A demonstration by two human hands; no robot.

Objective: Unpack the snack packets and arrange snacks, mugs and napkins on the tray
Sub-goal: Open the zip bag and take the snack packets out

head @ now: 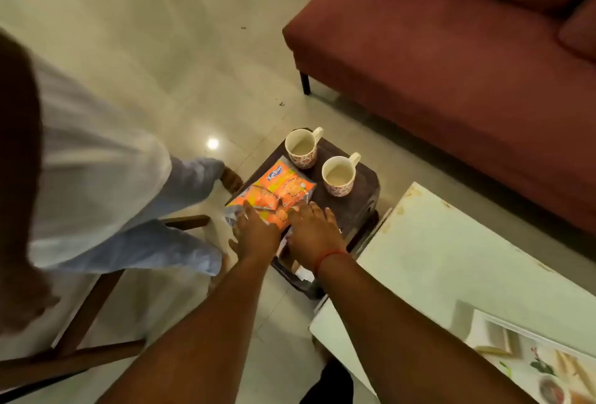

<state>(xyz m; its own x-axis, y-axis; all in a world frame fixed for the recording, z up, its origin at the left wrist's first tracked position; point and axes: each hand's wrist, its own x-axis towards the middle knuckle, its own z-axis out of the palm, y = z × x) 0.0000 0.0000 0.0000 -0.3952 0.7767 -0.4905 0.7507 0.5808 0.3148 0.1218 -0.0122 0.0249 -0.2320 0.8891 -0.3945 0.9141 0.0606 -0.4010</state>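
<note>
Take the snack packets [274,192] as your landmark: they lie on the near-left part of the dark tray [354,206], partly hanging past its left edge. Your left hand [258,229] rests on their near end with fingers spread fairly flat; whether it is pinching the wrapper I cannot tell. Your right hand [311,229] lies just right of it, fingers straight, pressing the packets' near-right corner and the tray.

The risk sits just beyond and to the right of the packets. Two mugs [303,148] [339,176] stand there, both holding a pale drink. If you tug or tear the wrapper with a jerk, your hand or the packet could swing into the nearer mug and tip it. The tray looks perched on something small and dark, so a hard downward press at its near edge might rock it and slop the drinks. A sudden tear could also scatter snacks onto the floor [161,48].

Left of the packets, another person in a white top and light trousers sits on a wooden chair [96,307]. Beyond the packets is pale glossy floor. To their right stands a red sofa [451,81], and nearer you a worn white surface [451,258] with a patterned item at its near corner. I see no napkins.
</note>
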